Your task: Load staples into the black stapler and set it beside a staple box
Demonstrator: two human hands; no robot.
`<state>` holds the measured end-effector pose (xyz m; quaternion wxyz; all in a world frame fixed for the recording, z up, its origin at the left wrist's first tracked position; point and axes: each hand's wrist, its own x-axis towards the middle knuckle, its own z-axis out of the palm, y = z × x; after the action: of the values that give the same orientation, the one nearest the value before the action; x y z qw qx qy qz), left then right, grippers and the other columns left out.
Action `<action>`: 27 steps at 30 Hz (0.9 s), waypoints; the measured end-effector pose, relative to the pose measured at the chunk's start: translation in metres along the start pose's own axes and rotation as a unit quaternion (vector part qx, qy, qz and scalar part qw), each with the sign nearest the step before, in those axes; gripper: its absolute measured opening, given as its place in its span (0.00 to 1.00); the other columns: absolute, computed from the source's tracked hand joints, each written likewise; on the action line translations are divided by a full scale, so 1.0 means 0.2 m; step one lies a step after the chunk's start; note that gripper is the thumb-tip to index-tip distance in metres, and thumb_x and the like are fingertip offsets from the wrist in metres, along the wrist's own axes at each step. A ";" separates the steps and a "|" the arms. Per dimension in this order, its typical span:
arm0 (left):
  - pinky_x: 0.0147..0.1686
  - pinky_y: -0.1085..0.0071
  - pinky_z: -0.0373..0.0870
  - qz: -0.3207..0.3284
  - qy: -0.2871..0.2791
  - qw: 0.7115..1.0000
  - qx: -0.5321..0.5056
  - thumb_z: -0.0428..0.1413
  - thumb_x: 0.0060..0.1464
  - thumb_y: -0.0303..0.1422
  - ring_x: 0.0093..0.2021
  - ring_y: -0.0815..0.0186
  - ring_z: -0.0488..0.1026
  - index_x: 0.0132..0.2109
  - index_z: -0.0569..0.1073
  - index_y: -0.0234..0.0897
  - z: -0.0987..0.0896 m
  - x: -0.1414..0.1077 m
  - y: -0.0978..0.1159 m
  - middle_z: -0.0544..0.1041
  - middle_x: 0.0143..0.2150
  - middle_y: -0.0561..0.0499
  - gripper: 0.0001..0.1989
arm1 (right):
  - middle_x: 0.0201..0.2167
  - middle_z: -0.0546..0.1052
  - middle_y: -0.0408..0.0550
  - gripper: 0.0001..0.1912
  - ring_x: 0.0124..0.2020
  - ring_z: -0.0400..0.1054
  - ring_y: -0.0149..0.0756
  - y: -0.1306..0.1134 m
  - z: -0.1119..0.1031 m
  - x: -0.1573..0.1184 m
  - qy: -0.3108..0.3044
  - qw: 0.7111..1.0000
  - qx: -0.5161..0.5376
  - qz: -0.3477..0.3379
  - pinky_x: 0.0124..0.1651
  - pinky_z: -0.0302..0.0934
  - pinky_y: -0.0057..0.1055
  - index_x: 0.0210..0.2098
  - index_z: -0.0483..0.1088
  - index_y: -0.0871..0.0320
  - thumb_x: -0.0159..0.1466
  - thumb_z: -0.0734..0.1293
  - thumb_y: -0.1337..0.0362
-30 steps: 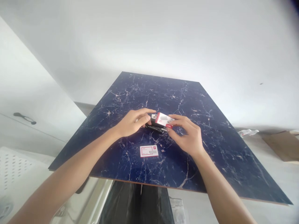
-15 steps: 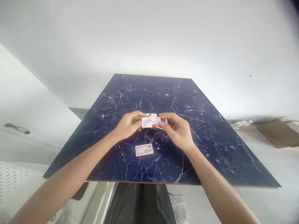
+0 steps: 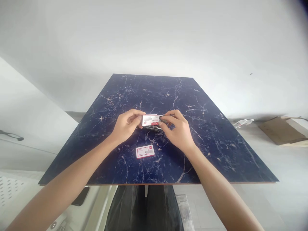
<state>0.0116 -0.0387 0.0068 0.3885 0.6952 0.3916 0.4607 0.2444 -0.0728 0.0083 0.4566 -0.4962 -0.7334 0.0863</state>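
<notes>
A small white-and-red cardboard box (image 3: 150, 120) is held level between both hands above the table. My left hand (image 3: 126, 124) pinches its left end between thumb and fingers. On the right end, my right hand (image 3: 176, 128) has its thumb and fingertips closed, where a pale edge like a flap shows. Behind and below the box lies a dark item (image 3: 152, 128), mostly hidden, so its kind is unclear. Nearer to me, a second flat white box with a red border (image 3: 145, 151) lies on the table.
The dark blue marbled tabletop (image 3: 154, 93) ends at a pale wall behind. Right of the table are an opened cardboard box (image 3: 280, 130) and a clear plastic wrapper (image 3: 243, 123). A dark phone-like object (image 3: 81, 196) lies below the left front edge.
The view has shifted a little. The held box has tilted so its printed face shows more, and my right fingers have shifted at its right end. The white card behind it is now mostly hidden.
</notes>
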 end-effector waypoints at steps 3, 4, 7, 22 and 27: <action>0.35 0.66 0.79 0.028 0.011 0.999 0.026 0.56 0.63 0.40 0.35 0.64 0.78 0.48 0.79 0.40 0.01 -0.01 0.01 0.81 0.42 0.47 0.12 | 0.43 0.73 0.51 0.07 0.41 0.72 0.40 0.01 0.00 0.00 0.012 1.000 -0.015 0.009 0.45 0.72 0.38 0.42 0.78 0.53 0.67 0.67 0.61; 0.35 0.67 0.78 0.042 0.010 0.998 0.037 0.55 0.64 0.40 0.36 0.63 0.78 0.48 0.79 0.41 0.01 -0.02 0.02 0.81 0.43 0.47 0.12 | 0.44 0.73 0.51 0.07 0.42 0.72 0.40 0.01 0.00 0.00 0.007 1.000 -0.015 0.009 0.46 0.72 0.38 0.42 0.77 0.53 0.68 0.67 0.62; 0.35 0.68 0.76 0.083 -0.008 0.994 0.068 0.54 0.66 0.37 0.37 0.64 0.78 0.49 0.80 0.42 0.02 -0.04 0.04 0.81 0.43 0.48 0.12 | 0.50 0.72 0.53 0.06 0.45 0.72 0.41 0.04 -0.01 0.01 -0.020 1.000 -0.021 -0.012 0.51 0.70 0.41 0.42 0.76 0.54 0.68 0.66 0.63; 0.37 0.70 0.78 0.082 0.010 0.996 0.030 0.55 0.65 0.33 0.38 0.64 0.80 0.48 0.80 0.40 0.07 -0.04 0.02 0.82 0.43 0.48 0.10 | 0.45 0.77 0.52 0.03 0.47 0.70 0.45 0.07 -0.01 0.02 -0.055 0.995 -0.058 -0.052 0.53 0.64 0.42 0.39 0.71 0.54 0.68 0.65 0.66; 0.37 0.68 0.78 0.033 0.028 0.999 -0.024 0.55 0.64 0.35 0.40 0.62 0.80 0.48 0.78 0.38 0.08 -0.03 0.02 0.81 0.45 0.46 0.10 | 0.47 0.77 0.51 0.05 0.46 0.71 0.42 0.04 -0.05 0.03 -0.038 0.998 0.041 0.030 0.50 0.65 0.40 0.35 0.70 0.55 0.67 0.66 0.62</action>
<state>0.0256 -0.0491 0.0028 0.3786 0.6848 0.3685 0.5019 0.2573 -0.0673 0.0120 0.4459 -0.4949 -0.7309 0.1483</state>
